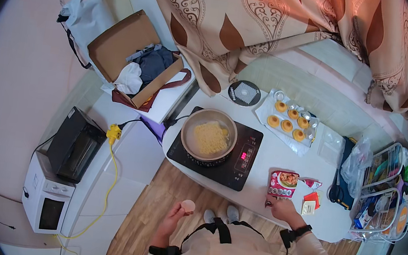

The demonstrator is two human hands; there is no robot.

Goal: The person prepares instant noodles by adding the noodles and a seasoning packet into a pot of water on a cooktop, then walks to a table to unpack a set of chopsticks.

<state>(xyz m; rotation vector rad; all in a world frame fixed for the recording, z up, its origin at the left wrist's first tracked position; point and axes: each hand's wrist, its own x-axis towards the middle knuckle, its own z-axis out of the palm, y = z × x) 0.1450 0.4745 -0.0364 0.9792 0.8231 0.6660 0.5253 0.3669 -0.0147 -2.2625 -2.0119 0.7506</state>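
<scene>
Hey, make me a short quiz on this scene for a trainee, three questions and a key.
1. Count: how many round yellow tarts show?
2. Multiple choice: where are the noodles?
A) in the box
B) in the pot
C) on the microwave
3. True or false: the left hand holds a round pale thing, while the right hand is at the red pack.

Key:
1. Six
2. B
3. True
</scene>
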